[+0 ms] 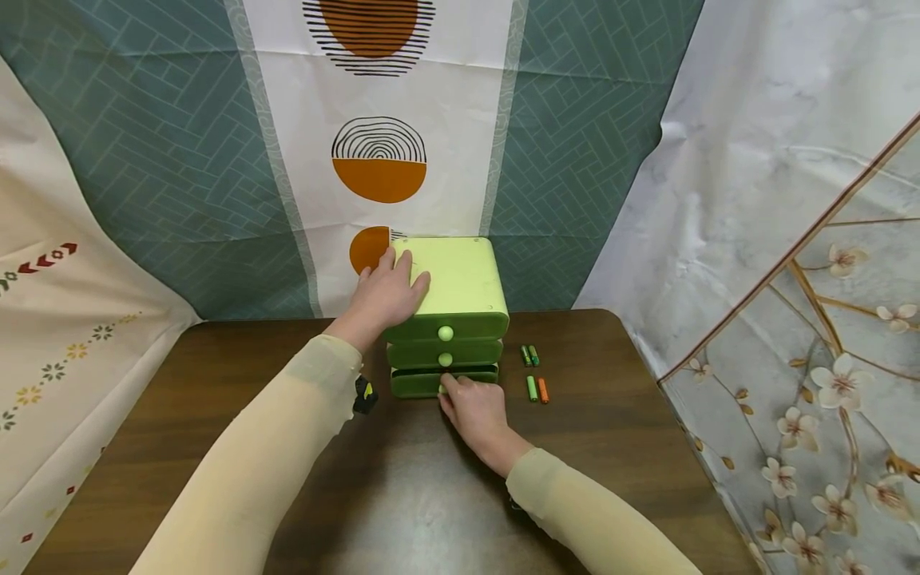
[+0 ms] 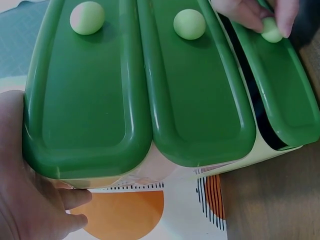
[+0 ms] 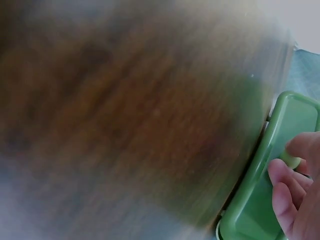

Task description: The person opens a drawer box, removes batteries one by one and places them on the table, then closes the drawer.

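My left hand [image 1: 386, 295] rested atop the cabinet [image 1: 460, 275] while my right hand [image 1: 480, 409] pinched the knob [image 2: 271, 31] of the bottom drawer [image 1: 413, 386], slightly out at the cabinet's foot, where too hard a pull might have dragged the whole cabinet forward.

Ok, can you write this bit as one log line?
left hand: on cabinet top | right hand: pinches bottom knob | bottom drawer: slightly open | batteries: four, on table

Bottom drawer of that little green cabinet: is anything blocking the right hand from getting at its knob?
Nothing visible is in the way: the right hand pinches the knob of the bottom drawer. The four batteries lie on the table, right of the cabinet.
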### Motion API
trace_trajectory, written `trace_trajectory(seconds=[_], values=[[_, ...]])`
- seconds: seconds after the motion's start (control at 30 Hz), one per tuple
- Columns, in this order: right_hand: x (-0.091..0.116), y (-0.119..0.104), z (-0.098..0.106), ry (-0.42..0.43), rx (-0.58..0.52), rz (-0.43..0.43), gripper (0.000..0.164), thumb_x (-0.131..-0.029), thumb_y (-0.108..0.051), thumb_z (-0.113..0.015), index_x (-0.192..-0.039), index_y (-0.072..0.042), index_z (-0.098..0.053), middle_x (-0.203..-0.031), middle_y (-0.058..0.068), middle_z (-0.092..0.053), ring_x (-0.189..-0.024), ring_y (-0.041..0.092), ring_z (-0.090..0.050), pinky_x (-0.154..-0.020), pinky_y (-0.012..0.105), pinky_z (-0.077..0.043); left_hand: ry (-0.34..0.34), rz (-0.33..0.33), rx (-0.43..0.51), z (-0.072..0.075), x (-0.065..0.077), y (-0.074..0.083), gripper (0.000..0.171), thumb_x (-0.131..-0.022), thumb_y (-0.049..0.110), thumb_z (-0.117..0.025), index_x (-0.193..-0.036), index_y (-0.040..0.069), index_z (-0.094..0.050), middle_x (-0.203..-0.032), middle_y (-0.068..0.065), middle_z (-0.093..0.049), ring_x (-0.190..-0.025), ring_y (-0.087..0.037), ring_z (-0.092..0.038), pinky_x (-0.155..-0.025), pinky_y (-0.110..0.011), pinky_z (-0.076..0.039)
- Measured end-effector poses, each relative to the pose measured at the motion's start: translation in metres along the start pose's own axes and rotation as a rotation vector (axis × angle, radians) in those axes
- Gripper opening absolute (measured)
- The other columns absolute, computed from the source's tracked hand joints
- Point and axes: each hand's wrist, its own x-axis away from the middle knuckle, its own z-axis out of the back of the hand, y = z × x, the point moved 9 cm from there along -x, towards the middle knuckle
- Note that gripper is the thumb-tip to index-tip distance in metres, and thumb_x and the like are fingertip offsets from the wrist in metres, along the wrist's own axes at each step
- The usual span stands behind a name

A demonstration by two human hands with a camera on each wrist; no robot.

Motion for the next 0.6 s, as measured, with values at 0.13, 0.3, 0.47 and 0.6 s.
trace_trajectory(seconds=[0.13, 0.3, 0.47, 0.6], values=[[0.004, -0.003, 0.003, -0.007, -0.001, 0.016, 0.023, -0.1, -0.029, -0.085, -0.094, -0.02, -0.066, -0.068, -0.005, -0.06, -0.051, 0.012, -0.06, -0.043, 0.029, -0.041, -0.006, 0.0, 0.004, -0.001, 0.0, -0.001, 0.077, -0.118, 0.053, -0.031, -0.177, 0.004, -0.019, -0.182, -0.025, -0.008, -0.169, -0.04, -0.01, -0.133, -0.063, -0.01], [0.008, -0.008, 0.006, 0.01, 0.006, 0.045, 0.022, -0.098, -0.028, -0.088, -0.096, -0.02, -0.067, -0.069, -0.005, -0.062, -0.05, 0.012, -0.061, -0.042, 0.029, -0.041, -0.001, 0.0, 0.002, -0.002, -0.001, -0.002, 0.077, -0.118, 0.053, -0.032, -0.177, 0.004, -0.019, -0.182, -0.025, -0.008, -0.169, -0.041, -0.011, -0.133, -0.063, -0.01], [0.01, -0.011, 0.009, 0.032, 0.013, 0.071, 0.023, -0.095, -0.027, -0.09, -0.097, -0.02, -0.068, -0.07, -0.004, -0.065, -0.049, 0.012, -0.061, -0.042, 0.03, -0.043, 0.01, -0.006, -0.003, -0.001, 0.0, -0.001, 0.077, -0.118, 0.053, -0.032, -0.176, 0.003, -0.021, -0.182, -0.025, -0.01, -0.169, -0.039, -0.011, -0.133, -0.063, -0.012], [0.011, -0.015, 0.012, 0.031, 0.016, 0.086, 0.022, -0.095, -0.026, -0.09, -0.099, -0.02, -0.07, -0.071, -0.004, -0.066, -0.048, 0.012, -0.059, -0.042, 0.03, -0.043, 0.008, -0.004, -0.001, -0.001, -0.001, -0.002, 0.077, -0.118, 0.053, -0.032, -0.177, 0.003, -0.02, -0.182, -0.025, -0.009, -0.169, -0.039, -0.01, -0.133, -0.063, -0.011]])
